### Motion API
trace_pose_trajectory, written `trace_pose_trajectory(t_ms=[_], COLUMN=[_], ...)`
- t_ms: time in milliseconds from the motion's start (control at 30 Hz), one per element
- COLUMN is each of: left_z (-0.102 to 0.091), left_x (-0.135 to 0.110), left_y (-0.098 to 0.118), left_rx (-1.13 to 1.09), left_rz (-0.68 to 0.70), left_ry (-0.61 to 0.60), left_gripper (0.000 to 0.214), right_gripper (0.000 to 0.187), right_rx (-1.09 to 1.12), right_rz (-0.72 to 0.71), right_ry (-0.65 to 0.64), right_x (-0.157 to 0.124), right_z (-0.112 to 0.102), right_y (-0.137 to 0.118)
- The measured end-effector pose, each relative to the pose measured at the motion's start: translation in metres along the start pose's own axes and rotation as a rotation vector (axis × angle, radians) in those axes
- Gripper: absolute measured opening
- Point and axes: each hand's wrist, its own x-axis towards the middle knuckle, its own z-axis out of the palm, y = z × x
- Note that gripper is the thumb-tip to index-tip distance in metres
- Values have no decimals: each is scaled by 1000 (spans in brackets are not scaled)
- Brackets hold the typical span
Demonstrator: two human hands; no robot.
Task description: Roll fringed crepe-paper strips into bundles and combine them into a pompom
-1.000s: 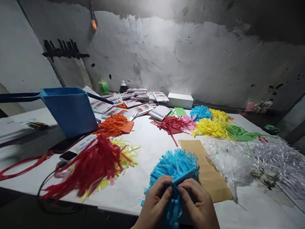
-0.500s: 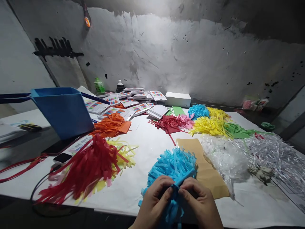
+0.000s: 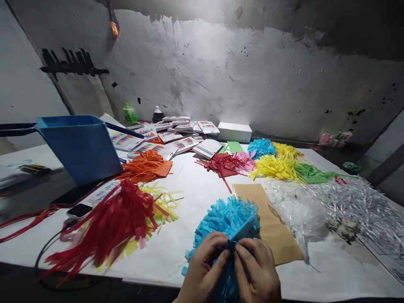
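Blue fringed tissue paper (image 3: 229, 214), cut into many strips, lies at the front of the table with its folded uncut part raised between my hands. My left hand (image 3: 206, 265) is closed, its thumb and forefinger pinching the folded part of the blue paper. Close beside it, my right hand (image 3: 257, 265) pinches the same paper with thumb and fingers. Some blue strips hang down between the hands, partly hidden by them. A sheet of brown paper (image 3: 268, 227) lies to the right, against the blue fringe.
To the left are a red fringed bundle (image 3: 123, 214), an orange one (image 3: 145, 165), a blue box (image 3: 78, 147) and a phone (image 3: 81, 209). Printed packs (image 3: 183, 144) pile up at the back. Yellow fringe (image 3: 273, 167) and silver tinsel (image 3: 356, 206) lie at right.
My right hand has shifted slightly left, nearer my left hand, with its fingers turned more downward. The left hand keeps its pinch on the blue paper.
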Motion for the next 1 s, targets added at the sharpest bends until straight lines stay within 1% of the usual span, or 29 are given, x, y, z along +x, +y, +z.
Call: trace_pose_trajectory(t_ms=[100,167,267,333,400,500,567,600,667,733,767,833,900,933,1000], left_z=[-2,-3,-5,-5,-6,-9,-11,-12,-14,-15,-15,-16,-15,-15,-13], left_x=[-1,-1,1,3,6,11,14,15,18,21,22,23,23,22,21], left_y=[4,6,9,10,11,14,15,16,18,19,20,19,16,14,10], left_rx=[27,26,30,36,46,97,164,206,296,371,397,426,452,465,489], left_rz=[64,57,34,47,65,81,105,123,186,256,284,318,334,355,415], left_ry=[-32,-30,-27,-55,-93,-129,-142,-152,-170,-174,-173,-170,-161,-150,-101], left_gripper=[17,18,18,19,22,21,20,20,19,18,17,17,16,18,28], right_gripper=[16,14,16,16,14,13,15,15,15,9,11,27,33,31,27], right_rx=[119,234,410,508,571,590,560,519,360,155,60,-63,-81,-52,52], right_rz=[108,214,355,400,405,379,354,329,238,99,29,-123,-213,-221,-158], right_ry=[-12,-64,-166,-252,-332,-413,-402,-372,-248,-129,-103,-138,-228,-269,-321], right_x=[2,4,11,18,26,36,38,38,35,30,27,24,24,25,30], right_z=[-2,-5,-11,-17,-22,-28,-30,-30,-28,-24,-22,-19,-17,-17,-19], right_y=[2,4,8,11,13,15,14,13,10,10,10,14,19,20,21])
